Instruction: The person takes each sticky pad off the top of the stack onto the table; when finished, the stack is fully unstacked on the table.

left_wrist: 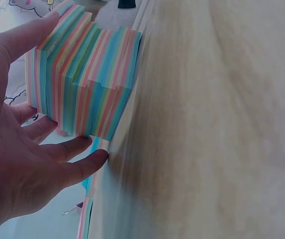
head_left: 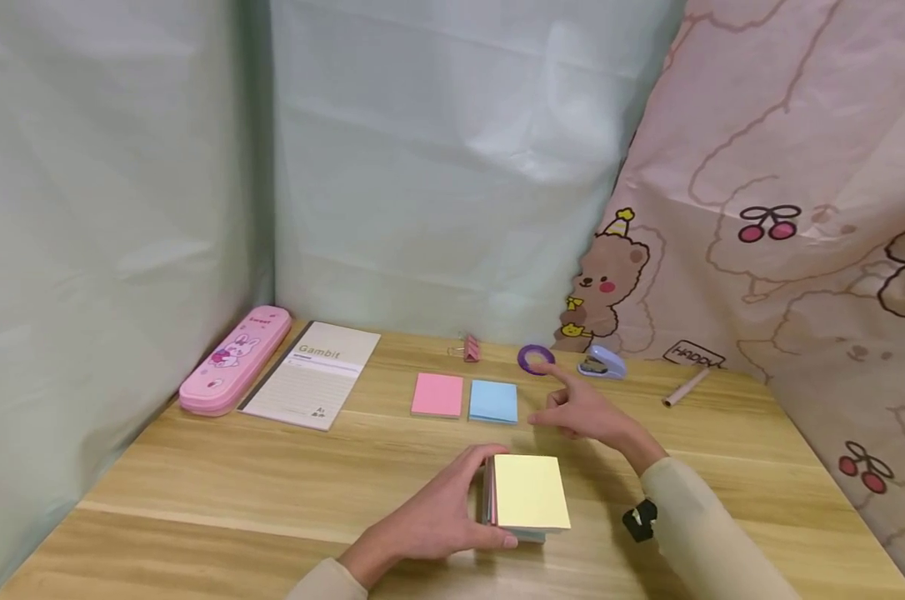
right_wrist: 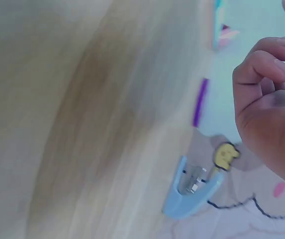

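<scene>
There are two thin note pads (head_left: 437,393) (head_left: 493,401), one thick stack of notes (head_left: 531,492), one notebook (head_left: 313,377), one pencil case (head_left: 235,362), one clip (head_left: 472,349), one purple ring (head_left: 523,360), one stapler (head_left: 607,362) and one stick (head_left: 687,387).

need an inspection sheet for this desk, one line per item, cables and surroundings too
surface: wood-grain table
job's things: stack of coloured notes, yellow on top; pink pad and blue pad lie side by side beyond it
clutter: pencil case, notebook, clip, purple ring, stapler, stick
hands: left hand holds the stack; right hand holds nothing, index finger extended
cables: nothing seen
surroundings: pale sheet behind, bear-print sheet at right
</scene>
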{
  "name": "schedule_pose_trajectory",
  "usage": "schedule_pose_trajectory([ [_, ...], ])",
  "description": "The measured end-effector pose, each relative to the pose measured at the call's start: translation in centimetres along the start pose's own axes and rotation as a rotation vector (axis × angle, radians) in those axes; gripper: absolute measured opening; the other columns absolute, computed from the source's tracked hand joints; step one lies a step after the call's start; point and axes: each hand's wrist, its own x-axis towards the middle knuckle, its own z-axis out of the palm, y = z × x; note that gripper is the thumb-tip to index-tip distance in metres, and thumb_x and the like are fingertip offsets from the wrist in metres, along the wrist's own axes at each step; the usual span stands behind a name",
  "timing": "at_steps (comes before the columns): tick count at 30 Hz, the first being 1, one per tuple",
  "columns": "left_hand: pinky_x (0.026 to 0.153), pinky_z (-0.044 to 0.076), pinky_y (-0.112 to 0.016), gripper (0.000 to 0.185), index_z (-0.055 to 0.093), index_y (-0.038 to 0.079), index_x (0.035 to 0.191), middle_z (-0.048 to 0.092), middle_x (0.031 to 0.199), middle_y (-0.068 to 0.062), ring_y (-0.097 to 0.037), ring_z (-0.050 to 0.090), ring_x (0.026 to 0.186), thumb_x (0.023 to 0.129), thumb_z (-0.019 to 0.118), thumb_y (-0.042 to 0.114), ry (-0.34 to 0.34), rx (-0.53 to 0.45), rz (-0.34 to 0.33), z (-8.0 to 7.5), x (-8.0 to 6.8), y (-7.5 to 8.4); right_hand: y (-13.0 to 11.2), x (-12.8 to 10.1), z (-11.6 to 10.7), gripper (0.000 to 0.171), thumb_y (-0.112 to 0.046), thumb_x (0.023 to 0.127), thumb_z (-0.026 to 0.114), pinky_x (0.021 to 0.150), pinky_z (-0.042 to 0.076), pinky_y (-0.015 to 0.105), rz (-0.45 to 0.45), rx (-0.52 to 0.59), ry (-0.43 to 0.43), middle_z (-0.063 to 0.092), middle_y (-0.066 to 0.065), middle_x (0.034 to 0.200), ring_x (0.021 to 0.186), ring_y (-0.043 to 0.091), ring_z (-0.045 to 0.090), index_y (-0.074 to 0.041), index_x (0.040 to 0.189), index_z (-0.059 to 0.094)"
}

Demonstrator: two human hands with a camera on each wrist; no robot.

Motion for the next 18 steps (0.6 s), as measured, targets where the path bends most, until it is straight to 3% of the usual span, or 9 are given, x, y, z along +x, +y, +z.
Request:
schedule_pose_trajectory([
  [7,0.120,0.039,-0.062,0.099,0.039,0.018,0.158,0.049,0.155,0.000,-0.028,0.047,0.145,0.079,0.092,0.042,0.005,-0.008,-0.012,-0.1,0.0,0.1,-0.8,-4.9,-0.4,0.083,-0.007,0.099,0.070,0.046,0.032,0.024,-0.156,0.151,-0.004,0.046,-0.007,0.065,0.049,0.005,0.039,-0.013,0.168,0.024],
  [13,0.120,0.040,-0.063,0.098,0.039,0.017,0.158,0.049,0.155,0.000,-0.029,0.047,0.145,0.079,0.092,0.042,0.004,-0.012,-0.011,-0.1,0.0,0.0,-1.0,-8.6,1.6,0.082,0.002,0.098,0.067,0.041,0.028,0.030,-0.272,0.268,-0.077,0.050,-0.007,0.071,0.054,0.003,0.039,-0.009,0.167,0.025],
  [18,0.119,0.040,-0.063,0.097,0.040,0.017,0.158,0.051,0.154,-0.001,-0.029,0.048,0.145,0.079,0.092,0.042,0.003,-0.010,-0.007,-0.1,0.2,0.0,-0.5,-10.3,3.2,0.085,0.006,0.094,0.070,0.042,0.033,0.022,-0.295,0.278,-0.093,0.053,-0.008,0.074,0.058,0.000,0.043,-0.006,0.166,0.025],
])
